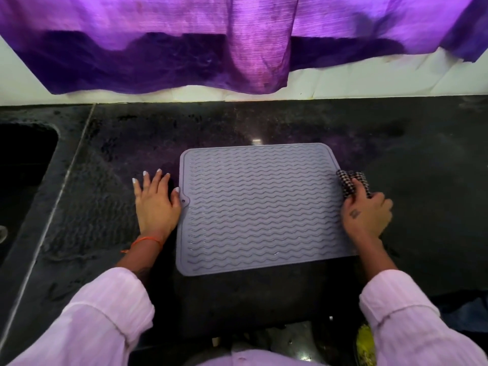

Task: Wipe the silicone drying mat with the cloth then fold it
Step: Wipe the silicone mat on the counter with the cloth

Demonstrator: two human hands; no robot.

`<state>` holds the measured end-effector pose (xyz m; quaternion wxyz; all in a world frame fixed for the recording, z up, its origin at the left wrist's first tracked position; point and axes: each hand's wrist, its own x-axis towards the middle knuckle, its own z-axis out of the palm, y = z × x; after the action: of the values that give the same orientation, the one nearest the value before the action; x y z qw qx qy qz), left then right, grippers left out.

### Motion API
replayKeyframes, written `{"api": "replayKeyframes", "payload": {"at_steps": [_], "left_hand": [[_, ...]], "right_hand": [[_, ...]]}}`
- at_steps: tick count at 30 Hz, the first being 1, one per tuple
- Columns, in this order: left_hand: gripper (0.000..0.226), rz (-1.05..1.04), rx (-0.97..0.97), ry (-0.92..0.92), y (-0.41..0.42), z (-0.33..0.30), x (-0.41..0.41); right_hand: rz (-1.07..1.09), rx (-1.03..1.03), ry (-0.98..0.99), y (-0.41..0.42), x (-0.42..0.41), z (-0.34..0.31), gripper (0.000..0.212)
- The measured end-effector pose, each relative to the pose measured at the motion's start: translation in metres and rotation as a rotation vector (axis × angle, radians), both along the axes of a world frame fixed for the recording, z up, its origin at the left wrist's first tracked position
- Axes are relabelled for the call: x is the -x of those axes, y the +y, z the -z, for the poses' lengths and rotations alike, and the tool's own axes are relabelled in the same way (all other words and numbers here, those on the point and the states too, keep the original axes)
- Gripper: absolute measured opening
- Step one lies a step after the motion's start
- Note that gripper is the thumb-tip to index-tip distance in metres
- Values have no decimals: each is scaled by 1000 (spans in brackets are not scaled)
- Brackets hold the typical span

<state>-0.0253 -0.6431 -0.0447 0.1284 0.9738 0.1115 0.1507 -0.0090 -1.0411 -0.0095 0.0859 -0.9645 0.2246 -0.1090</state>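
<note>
**A:** Start with the biggest thing. What does everything sit on?

**B:** A dark, speckled polished stone desk [264, 122]. A purple curtain [184, 48] hangs along the wall behind it, and a dark sink recess [23, 159] is cut off at the left edge.

**A:** And the mat?

**B:** The grey rectangular silicone drying mat with wavy ridges [261, 207] lies flat on the desk, right in front of the person, with its long axis running left to right between the two hands.

**A:** Which hand matters for the wipe?

**B:** The right hand [365, 216]. It sits on the mat's right edge, fingers curled round a bunched black-and-white checked cloth [353, 183], so the whole mat stretches away to its left. I judge any wiping stroke would run leftward along the long axis.

**A:** The left hand?

**B:** The left hand [155, 199] lies flat on the desk with fingers spread and straight, holding nothing. Its thumb just meets the mat's left edge near the small hanging tab [184, 201], well placed to steady it.

**A:** Anything unclear?

**B:** Most of the cloth is hidden in the grip, and the mat's near-right corner is covered by the right wrist. Small glints on the ridges may be water; I can't tell.
</note>
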Motion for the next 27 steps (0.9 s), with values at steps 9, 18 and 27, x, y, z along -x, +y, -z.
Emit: {"api": "replayKeyframes", "payload": {"at_steps": [9, 18, 27], "left_hand": [[55, -23, 30, -12, 1, -1, 0], [55, -18, 51, -44, 4, 3, 1], [58, -12, 23, -29, 4, 4, 2]], "right_hand": [[-456, -336, -96, 164, 81, -11, 41], [-798, -106, 6, 249, 131, 7, 48], [-504, -53, -51, 131, 105, 10, 49]]}}
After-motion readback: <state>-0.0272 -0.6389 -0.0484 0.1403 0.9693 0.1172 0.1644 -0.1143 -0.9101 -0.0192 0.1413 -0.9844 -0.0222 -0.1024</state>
